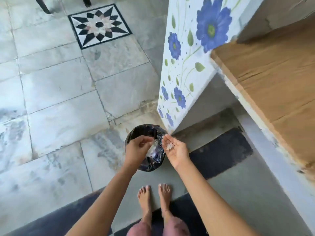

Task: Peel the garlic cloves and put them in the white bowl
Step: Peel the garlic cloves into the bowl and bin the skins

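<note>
The bin (147,126) sits on the floor (59,99), left of the counter panel (187,68). The left hand (135,149) hovers above it, the right hand (177,153) at its right edge.

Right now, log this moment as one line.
phase: discarding skins | left hand: over lined bin, papery skin at fingertips, grip unclear | right hand: palm up, skin scraps on it | white bowl: not in view
</note>
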